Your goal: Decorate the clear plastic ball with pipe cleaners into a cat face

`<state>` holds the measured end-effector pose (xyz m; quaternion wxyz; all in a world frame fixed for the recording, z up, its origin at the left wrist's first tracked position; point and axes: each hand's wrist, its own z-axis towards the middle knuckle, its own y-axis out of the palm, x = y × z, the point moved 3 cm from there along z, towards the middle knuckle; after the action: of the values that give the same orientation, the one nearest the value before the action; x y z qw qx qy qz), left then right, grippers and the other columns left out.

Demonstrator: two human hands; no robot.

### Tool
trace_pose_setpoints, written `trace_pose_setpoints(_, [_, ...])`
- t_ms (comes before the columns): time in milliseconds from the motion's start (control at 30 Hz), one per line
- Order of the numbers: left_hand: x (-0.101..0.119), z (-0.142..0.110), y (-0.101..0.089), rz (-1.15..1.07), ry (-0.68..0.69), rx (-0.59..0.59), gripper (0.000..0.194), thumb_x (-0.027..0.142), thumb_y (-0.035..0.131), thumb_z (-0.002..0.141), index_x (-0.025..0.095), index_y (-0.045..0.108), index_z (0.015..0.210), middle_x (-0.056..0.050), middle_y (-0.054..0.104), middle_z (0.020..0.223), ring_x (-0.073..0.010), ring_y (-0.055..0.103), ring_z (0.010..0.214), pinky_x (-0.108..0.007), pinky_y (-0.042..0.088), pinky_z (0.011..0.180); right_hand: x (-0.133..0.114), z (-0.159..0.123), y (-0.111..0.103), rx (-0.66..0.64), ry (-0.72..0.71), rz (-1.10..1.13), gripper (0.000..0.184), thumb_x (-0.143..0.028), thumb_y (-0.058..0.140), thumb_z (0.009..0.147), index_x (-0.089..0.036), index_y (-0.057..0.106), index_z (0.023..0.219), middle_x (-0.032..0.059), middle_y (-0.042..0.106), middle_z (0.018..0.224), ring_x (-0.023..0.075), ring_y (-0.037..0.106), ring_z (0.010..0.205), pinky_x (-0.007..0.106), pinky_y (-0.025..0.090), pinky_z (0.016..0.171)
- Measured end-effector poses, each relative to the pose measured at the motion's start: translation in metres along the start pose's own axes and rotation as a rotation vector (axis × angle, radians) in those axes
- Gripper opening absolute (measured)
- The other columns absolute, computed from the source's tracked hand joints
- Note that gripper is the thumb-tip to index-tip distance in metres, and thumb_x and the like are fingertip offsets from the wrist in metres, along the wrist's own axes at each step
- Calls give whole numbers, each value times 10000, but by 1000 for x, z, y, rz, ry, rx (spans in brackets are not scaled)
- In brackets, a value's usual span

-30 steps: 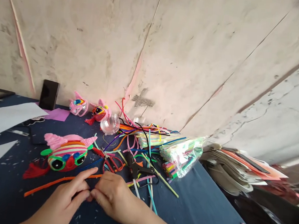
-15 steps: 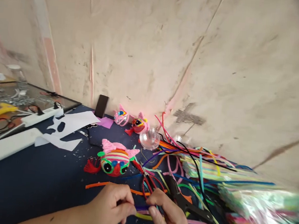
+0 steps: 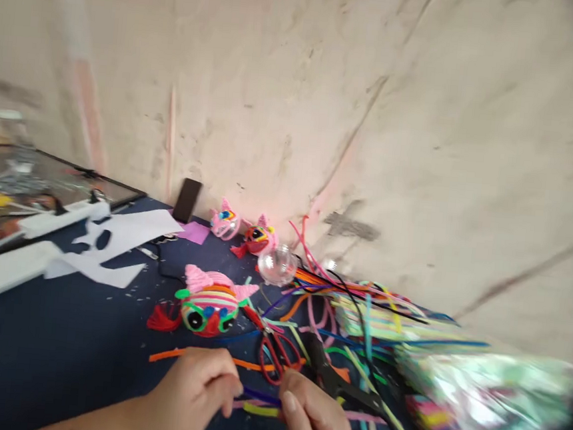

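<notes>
A short dark purple pipe cleaner (image 3: 261, 395) stretches between my two hands, low over the table. My left hand (image 3: 190, 394) is closed with the fingers curled round its left end. The right end is pinched between thumb and fingers of my right hand (image 3: 318, 415). Just beyond them lie an orange pipe cleaner (image 3: 168, 354) and red-handled scissors (image 3: 274, 358). A striped pink animal head (image 3: 216, 301) with green-ringed eyes and a red tassel sits behind my left hand. Beside my right hand rests a black glue gun (image 3: 342, 382).
Two smaller pink animal heads (image 3: 224, 221) and a clear plastic ball (image 3: 277, 266) stand near the wall. Loose pipe cleaners and a plastic bag of them (image 3: 481, 399) spread over the right side. Cut white paper (image 3: 129, 235), a phone (image 3: 187, 200) and a white power strip (image 3: 11, 271) are leftward.
My view has turned left, bringing the power strip and cluttered side table into sight. My hands have moved apart, and the purple pipe cleaner now shows between them.
</notes>
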<state>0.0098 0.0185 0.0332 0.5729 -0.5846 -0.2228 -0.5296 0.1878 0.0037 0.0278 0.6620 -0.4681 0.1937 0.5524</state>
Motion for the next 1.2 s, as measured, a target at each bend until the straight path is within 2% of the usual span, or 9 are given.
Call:
trace_pose_setpoints(133, [-4, 2, -8, 179, 194, 80, 295, 241, 488, 850, 216, 572, 568, 51, 595, 508, -86, 559, 459, -160, 404, 478, -21, 18, -28, -243, -88, 69, 420, -446, 459, 908, -194, 510, 576, 5, 532, 553, 121, 514, 541, 227, 402, 528])
trace_pose_setpoints(267, [-20, 9, -8, 354, 390, 151, 269, 385, 522, 861, 244, 617, 652, 46, 655, 596, -120, 632, 531, -185, 450, 541, -11, 24, -93, 30, 195, -307, 273, -321, 501, 884, -177, 610, 679, 9, 604, 623, 125, 552, 588, 226, 423, 563])
trace_pose_setpoints(333, [-27, 11, -7, 402, 403, 175, 267, 406, 503, 870, 257, 627, 686, 42, 681, 640, -135, 655, 566, -191, 465, 561, 4, 16, -110, -17, 306, -542, 149, -191, 510, 838, -177, 651, 793, 22, 654, 741, 144, 583, 690, 241, 444, 642])
trace_pose_setpoints(467, [-30, 13, -11, 407, 291, 263, 258, 428, 480, 864, 265, 622, 724, 42, 693, 658, -143, 657, 556, -190, 474, 547, 46, -3, -103, -317, 390, -929, 285, -50, 537, 683, -165, 656, 915, 70, 664, 882, 228, 568, 908, 317, 440, 799])
trace_pose_setpoints(667, [-24, 16, -11, 362, 131, 242, 188, 346, 501, 829, 241, 598, 707, 47, 660, 623, -125, 618, 539, -174, 465, 541, 77, -14, -92, -360, 369, -1121, 243, -40, 491, 686, -156, 596, 872, 105, 602, 945, 254, 546, 924, 365, 408, 804])
trace_pose_setpoints(867, [-24, 15, -5, 357, 118, 160, 227, 301, 483, 838, 220, 576, 648, 35, 622, 565, -119, 589, 514, -189, 440, 522, 67, -16, -112, -189, 219, -658, 323, -28, 461, 700, -185, 558, 965, 77, 576, 987, 217, 552, 947, 353, 432, 831])
trace_pose_setpoints(1000, [-32, 15, 1, 434, 111, 68, 274, 294, 468, 855, 212, 577, 617, 26, 630, 556, -123, 593, 508, -197, 423, 505, 57, -15, -124, 10, 245, -263, 118, -212, 567, 790, -206, 567, 908, 88, 557, 1124, 217, 523, 1075, 331, 435, 889])
trace_pose_setpoints(1100, [-40, 16, 6, 547, 87, 4, 279, 295, 484, 862, 212, 614, 630, 16, 664, 589, -147, 635, 561, -215, 450, 547, 59, -16, -127, 173, 302, 60, 252, -363, 651, 751, -219, 581, 946, 85, 610, 1056, 242, 548, 1049, 347, 460, 852])
trace_pose_setpoints(1200, [-45, 14, 8, 662, 112, 36, 161, 322, 561, 828, 227, 691, 830, -19, 722, 760, -204, 687, 704, -253, 503, 620, 65, -17, -124, 356, 316, 363, 357, -446, 642, 733, -212, 597, 998, 85, 636, 943, 250, 598, 885, 369, 492, 728])
